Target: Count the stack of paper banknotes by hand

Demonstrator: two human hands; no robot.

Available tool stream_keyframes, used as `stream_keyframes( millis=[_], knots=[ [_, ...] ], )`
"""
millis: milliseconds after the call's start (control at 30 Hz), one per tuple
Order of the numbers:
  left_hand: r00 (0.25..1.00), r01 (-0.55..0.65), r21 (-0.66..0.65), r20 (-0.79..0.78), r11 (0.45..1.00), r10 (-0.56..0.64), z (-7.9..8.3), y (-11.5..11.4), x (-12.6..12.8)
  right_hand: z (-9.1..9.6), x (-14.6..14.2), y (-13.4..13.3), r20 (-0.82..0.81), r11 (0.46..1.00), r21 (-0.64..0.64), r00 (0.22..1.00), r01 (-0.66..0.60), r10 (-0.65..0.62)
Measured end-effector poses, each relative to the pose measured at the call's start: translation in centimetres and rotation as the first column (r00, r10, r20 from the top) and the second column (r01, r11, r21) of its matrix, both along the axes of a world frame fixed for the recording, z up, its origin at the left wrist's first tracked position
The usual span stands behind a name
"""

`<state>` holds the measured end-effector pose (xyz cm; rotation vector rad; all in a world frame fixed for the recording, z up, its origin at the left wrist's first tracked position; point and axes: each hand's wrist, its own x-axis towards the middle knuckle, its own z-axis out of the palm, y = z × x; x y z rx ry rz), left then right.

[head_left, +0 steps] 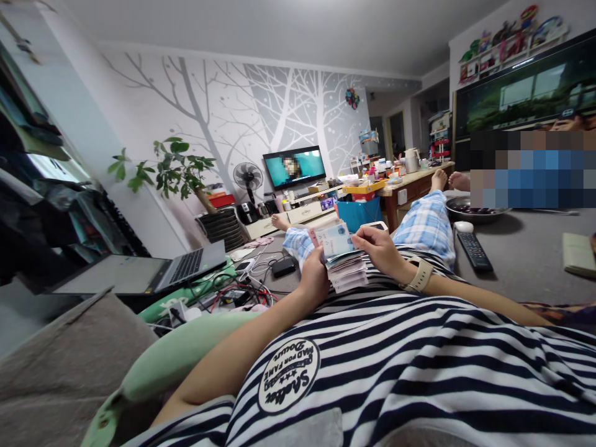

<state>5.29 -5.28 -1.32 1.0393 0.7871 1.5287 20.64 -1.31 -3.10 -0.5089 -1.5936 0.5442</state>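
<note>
A stack of banknotes (347, 276) fans out in front of my striped shirt, several layers deep, with a bluish note (336, 241) on top and pinkish ones at its left. My left hand (315, 273) is closed round the left side of the stack. At the bluish note's right edge, my right hand (379, 248), with a pale watch on the wrist, pinches with thumb and forefinger. A white flat object (378, 226) shows just behind the right fingers, mostly hidden.
To the right lie a black remote control (474, 251), a metal bowl (479, 214) of dark round pieces and another person's blurred legs. On the left are an open laptop (186, 267), tangled cables (237, 295) and a green cushion (186, 347). A blue box (358, 215) stands past my legs.
</note>
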Motion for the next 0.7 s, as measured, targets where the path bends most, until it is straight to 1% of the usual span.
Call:
stream_keyframes(
  millis=[233, 400, 500, 700],
  knots=[
    [0.999, 0.003, 0.052, -0.044, 0.999, -0.001, -0.32, 0.49, -0.15, -0.04, -0.08, 0.14, -0.013, 1.000, -0.019, 1.000, -0.017, 0.016],
    [1.000, -0.027, 0.014, 0.006, 1.000, 0.027, -0.30, 0.53, -0.08, -0.05, -0.16, 0.25, -0.034, 0.997, -0.040, 0.997, -0.066, 0.065],
    [1.000, -0.017, -0.010, 0.023, 1.000, 0.017, -0.18, 0.34, -0.05, -0.04, -0.15, 0.25, -0.036, 0.997, -0.035, 0.997, -0.065, 0.064],
    [1.000, -0.015, -0.013, 0.008, 1.000, 0.015, 0.03, 0.08, -0.01, 0.07, -0.13, 0.08, -0.041, 0.998, -0.014, 0.998, -0.053, 0.053]
  ],
)
